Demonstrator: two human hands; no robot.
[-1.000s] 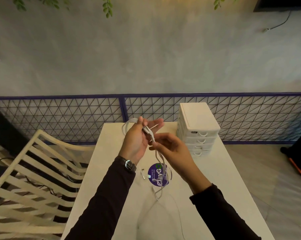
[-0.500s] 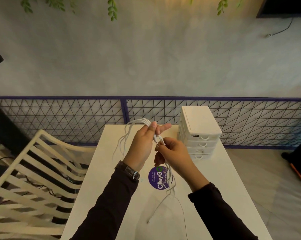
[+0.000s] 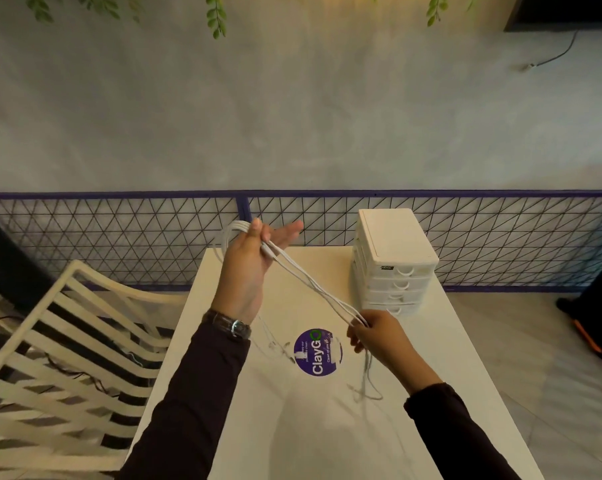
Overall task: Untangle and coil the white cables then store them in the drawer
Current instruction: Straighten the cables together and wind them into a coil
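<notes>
The left hand, raised left of the small white plastic drawer unit, grips loops of thin white cables. The right hand, just in front of that unit, pinches the taut strands, whose ends dangle over the white tabletop.

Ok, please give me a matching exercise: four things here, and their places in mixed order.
1. white cables
2. white plastic drawer unit
3. round purple sticker
4. cream slatted chair

A. beside the white table, on its left
B. flat on the tabletop, middle
C. held between left hand and right hand
D. at the table's far right corner

Pairs: 1-C, 2-D, 3-B, 4-A
</notes>
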